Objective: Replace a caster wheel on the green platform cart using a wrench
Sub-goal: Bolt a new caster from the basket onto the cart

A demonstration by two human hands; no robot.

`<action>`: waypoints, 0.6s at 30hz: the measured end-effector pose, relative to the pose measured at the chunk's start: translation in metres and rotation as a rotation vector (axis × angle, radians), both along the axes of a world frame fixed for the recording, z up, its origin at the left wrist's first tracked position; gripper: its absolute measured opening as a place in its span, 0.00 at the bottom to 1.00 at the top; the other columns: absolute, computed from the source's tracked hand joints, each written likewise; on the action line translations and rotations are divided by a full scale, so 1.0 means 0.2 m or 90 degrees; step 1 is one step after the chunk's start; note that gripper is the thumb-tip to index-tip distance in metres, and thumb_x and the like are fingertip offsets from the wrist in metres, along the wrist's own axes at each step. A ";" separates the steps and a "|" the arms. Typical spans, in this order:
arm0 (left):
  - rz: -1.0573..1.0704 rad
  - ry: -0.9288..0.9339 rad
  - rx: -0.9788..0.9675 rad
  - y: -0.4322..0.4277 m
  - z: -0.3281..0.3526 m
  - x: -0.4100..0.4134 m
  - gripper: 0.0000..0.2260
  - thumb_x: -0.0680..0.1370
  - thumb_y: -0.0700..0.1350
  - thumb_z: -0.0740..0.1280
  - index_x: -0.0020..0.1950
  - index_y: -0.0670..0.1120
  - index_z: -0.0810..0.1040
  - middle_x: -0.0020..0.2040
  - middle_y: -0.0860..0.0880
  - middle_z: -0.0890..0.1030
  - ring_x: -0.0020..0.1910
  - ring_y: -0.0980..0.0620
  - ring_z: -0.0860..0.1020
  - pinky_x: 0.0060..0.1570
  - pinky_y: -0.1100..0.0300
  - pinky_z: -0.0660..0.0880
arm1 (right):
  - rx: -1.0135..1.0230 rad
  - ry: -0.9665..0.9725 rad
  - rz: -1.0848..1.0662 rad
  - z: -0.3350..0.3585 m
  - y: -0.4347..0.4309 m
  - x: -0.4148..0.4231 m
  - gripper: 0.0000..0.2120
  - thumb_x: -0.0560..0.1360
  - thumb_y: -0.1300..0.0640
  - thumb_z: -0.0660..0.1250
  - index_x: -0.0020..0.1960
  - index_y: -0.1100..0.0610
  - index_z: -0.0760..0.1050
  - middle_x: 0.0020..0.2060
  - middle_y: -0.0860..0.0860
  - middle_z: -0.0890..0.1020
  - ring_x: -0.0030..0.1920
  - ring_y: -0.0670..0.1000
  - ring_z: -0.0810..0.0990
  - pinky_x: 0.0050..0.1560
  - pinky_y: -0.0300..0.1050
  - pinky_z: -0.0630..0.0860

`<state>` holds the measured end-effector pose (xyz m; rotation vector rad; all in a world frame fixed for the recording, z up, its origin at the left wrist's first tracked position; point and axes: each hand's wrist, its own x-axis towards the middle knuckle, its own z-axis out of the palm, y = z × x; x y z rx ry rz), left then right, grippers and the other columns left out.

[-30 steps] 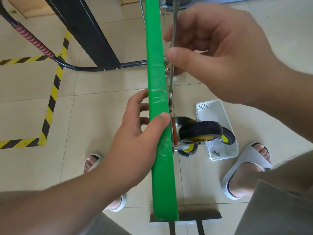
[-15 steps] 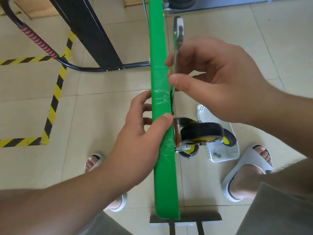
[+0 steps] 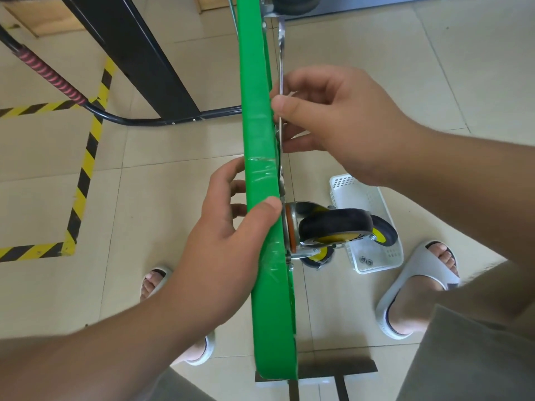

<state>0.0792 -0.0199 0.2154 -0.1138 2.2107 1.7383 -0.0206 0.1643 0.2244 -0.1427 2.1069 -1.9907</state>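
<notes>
The green platform cart [image 3: 257, 111] stands on its edge, running up the middle of the view. My left hand [image 3: 223, 235] grips that edge, thumb on the right face just above a caster wheel [image 3: 333, 227] with a black tyre and yellow hub mounted there. My right hand [image 3: 341, 125] pinches a slim metal wrench [image 3: 280, 53] held upright along the cart's right face; its lower end is hidden behind the edge. Another caster [image 3: 292, 4] shows at the top.
A white plastic basket [image 3: 373, 198] on the tiled floor holds a spare wheel [image 3: 383, 234] and small nuts [image 3: 365, 259]. My sandalled feet stand either side of the cart. The cart's black handle [image 3: 162, 121], a black post [image 3: 136, 53] and yellow-black floor tape [image 3: 84, 175] lie left.
My right hand has slid down the wrench and come closer to the caster, and more of the wrench's upper end now shows. My left hand keeps the same grip.
</notes>
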 end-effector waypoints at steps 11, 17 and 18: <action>0.004 -0.003 -0.001 0.00 0.00 0.00 0.22 0.75 0.60 0.63 0.68 0.73 0.66 0.57 0.69 0.76 0.54 0.53 0.83 0.43 0.55 0.84 | -0.061 -0.314 -0.058 -0.19 -0.05 -0.09 0.15 0.81 0.60 0.67 0.63 0.70 0.76 0.54 0.67 0.84 0.49 0.60 0.87 0.51 0.50 0.85; 0.003 -0.007 -0.002 0.00 0.00 0.00 0.22 0.75 0.60 0.63 0.68 0.73 0.66 0.58 0.68 0.76 0.55 0.52 0.82 0.44 0.53 0.84 | -0.066 -0.417 -0.072 -0.23 -0.05 -0.11 0.12 0.81 0.62 0.66 0.62 0.66 0.76 0.59 0.65 0.83 0.50 0.58 0.88 0.48 0.48 0.86; 0.003 -0.007 -0.003 -0.01 0.00 0.00 0.22 0.75 0.60 0.63 0.68 0.73 0.66 0.58 0.68 0.76 0.55 0.51 0.82 0.45 0.52 0.84 | -0.062 -0.420 -0.076 -0.23 -0.05 -0.11 0.12 0.81 0.62 0.66 0.63 0.66 0.76 0.59 0.65 0.83 0.49 0.58 0.88 0.47 0.47 0.86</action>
